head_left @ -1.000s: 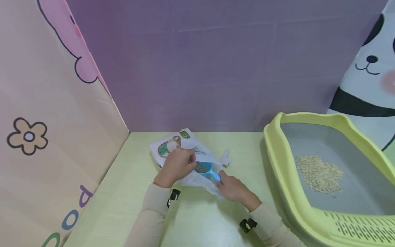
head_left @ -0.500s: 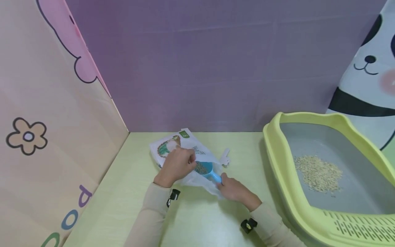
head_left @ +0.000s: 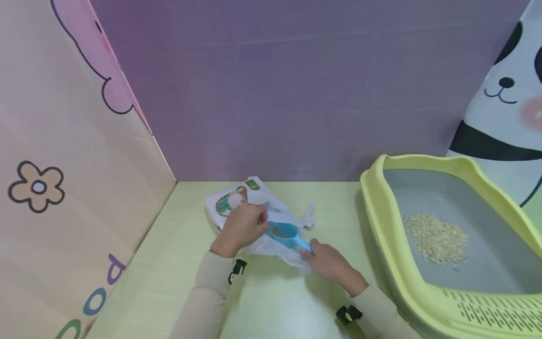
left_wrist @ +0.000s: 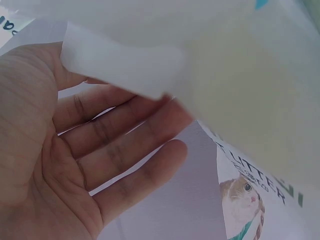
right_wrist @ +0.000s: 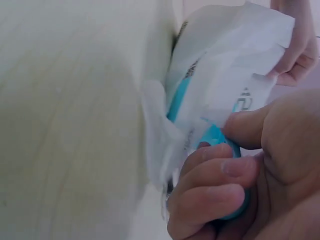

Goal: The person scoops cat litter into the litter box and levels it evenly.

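Note:
A white cat litter bag lies on the table, its open mouth toward the right. My left hand pinches the bag's edge at the mouth between thumb and fingers; in the left wrist view the fingers spread behind the raised flap. My right hand grips the handle of a blue scoop, whose bowl lies in the bag's mouth and holds some greyish-brown litter. In the right wrist view, fingers curl round the scoop handle, and bag plastic hides part of the bowl.
On the right stands a yellow-green litter box with a grey floor and a pile of pale litter. A small white torn scrap lies right of the bag. A purple wall closes off the back of the table.
My right hand has drawn the scoop slightly rightward, out of the bag's mouth, and its bowl has tilted a little. The left hand keeps its place at the bag's edge.

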Tool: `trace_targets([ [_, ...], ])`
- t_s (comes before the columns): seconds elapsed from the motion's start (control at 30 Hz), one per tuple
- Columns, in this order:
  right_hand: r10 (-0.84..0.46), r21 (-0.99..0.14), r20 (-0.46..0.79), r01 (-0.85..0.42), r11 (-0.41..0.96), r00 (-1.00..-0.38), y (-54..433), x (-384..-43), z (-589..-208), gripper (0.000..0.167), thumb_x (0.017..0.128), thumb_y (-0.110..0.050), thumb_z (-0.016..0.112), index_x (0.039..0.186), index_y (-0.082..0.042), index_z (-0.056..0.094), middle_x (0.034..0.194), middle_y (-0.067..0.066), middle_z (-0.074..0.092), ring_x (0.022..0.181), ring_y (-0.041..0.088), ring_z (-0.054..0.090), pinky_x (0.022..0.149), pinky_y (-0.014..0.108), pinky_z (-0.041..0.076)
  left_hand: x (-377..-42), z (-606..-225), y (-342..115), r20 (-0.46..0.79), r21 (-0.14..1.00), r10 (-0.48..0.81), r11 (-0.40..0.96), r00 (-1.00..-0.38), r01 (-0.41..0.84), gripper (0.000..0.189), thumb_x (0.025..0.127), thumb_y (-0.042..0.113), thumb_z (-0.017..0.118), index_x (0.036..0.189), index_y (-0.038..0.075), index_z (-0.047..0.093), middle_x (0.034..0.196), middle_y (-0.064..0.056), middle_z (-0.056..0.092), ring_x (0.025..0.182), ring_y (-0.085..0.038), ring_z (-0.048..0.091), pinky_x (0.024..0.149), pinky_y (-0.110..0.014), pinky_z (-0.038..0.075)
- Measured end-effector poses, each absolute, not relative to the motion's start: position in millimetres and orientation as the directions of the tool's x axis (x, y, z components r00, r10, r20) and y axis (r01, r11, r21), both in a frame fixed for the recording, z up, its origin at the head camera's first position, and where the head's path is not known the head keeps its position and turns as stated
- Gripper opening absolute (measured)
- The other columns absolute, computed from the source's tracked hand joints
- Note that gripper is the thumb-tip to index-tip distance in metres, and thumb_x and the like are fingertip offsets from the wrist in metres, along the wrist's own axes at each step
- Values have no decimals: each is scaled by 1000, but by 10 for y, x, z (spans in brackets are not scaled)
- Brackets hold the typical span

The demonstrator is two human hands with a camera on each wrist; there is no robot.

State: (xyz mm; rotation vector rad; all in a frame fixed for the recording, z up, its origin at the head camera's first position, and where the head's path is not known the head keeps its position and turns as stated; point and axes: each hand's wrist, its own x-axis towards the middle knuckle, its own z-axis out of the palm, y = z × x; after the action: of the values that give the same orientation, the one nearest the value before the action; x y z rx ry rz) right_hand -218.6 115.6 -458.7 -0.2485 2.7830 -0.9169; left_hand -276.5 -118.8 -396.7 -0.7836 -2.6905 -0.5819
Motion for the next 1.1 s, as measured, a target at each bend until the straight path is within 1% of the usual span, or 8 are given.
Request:
trace_targets([
  [0.17, -195, -586, -125, -86, 806, -973, 1224, -2088, -4478, 23, 97, -32, 47, 96, -9, 51, 66, 3, 47, 54, 15, 42, 47, 28, 36, -2775, -3976, -1190, 387, 281, 460, 767, -799, 577, 11, 77, 17, 63, 67, 21, 60, 62, 13, 56, 53, -3, 47, 52, -21, 40],
  [0.4, -212, -534, -90, -133, 835, -973, 1339, -1945, -4274, 17, 97, -30, 49, 94, -13, 51, 63, 1, 46, 51, 13, 39, 46, 27, 34, -2771, -3974, -1190, 384, 283, 465, 763, -798, 581, 14, 77, 16, 62, 66, 23, 57, 62, 14, 55, 52, -3, 46, 52, -21, 40],
  [0.53, -197, -502, -85, -129, 855, -977, 1414, -1863, -4161, 15, 95, -29, 51, 91, -15, 51, 63, 0, 45, 51, 13, 39, 47, 28, 34, -2761, -3966, -1186, 389, 291, 465, 757, -795, 585, 15, 78, 16, 64, 66, 22, 58, 62, 13, 55, 51, -4, 46, 52, -21, 40],
  [0.7, -197, -513, -86, -126, 849, -977, 1529, -1783, -4049, 14, 95, -28, 52, 88, -16, 51, 62, -1, 45, 51, 13, 38, 47, 27, 33, -2752, -3957, -1181, 394, 282, 461, 763, -795, 582, 13, 78, 19, 67, 68, 21, 60, 62, 13, 57, 52, -3, 46, 53, -21, 40],
  [0.77, -201, -510, -94, -126, 851, -975, 1580, -1756, -4010, 15, 95, -29, 52, 87, -16, 50, 62, -1, 44, 51, 12, 37, 47, 27, 33, -2746, -3950, -1179, 389, 281, 459, 766, -798, 578, 12, 78, 19, 68, 68, 20, 61, 63, 13, 57, 53, -3, 47, 53, -21, 40],
  [0.9, -198, -470, -104, -127, 874, -975, 1673, -1693, -3931, 16, 94, -34, 52, 86, -20, 49, 62, -3, 43, 51, 12, 36, 47, 28, 33, -2745, -3944, -1174, 380, 278, 456, 773, -805, 570, 12, 78, 20, 68, 68, 20, 61, 62, 13, 57, 53, -5, 47, 53, -23, 40],
  [1.0, -193, -430, -96, -134, 893, -977, 1738, -1637, -3851, 17, 94, -37, 52, 86, -23, 49, 62, -4, 43, 51, 12, 36, 48, 28, 33, -2747, -3947, -1174, 382, 270, 458, 776, -803, 570, 12, 77, 21, 68, 68, 21, 60, 63, 12, 56, 54, -5, 47, 53, -23, 39],
  [1.1, -203, -420, -75, -154, 894, -976, 1812, -1585, -3758, 18, 93, -39, 52, 86, -23, 49, 61, -6, 42, 51, 10, 37, 48, 27, 33, -2750, -3955, -1174, 384, 265, 457, 778, -803, 570, 12, 77, 21, 68, 68, 21, 60, 63, 13, 57, 54, -5, 47, 53, -23, 39],
])
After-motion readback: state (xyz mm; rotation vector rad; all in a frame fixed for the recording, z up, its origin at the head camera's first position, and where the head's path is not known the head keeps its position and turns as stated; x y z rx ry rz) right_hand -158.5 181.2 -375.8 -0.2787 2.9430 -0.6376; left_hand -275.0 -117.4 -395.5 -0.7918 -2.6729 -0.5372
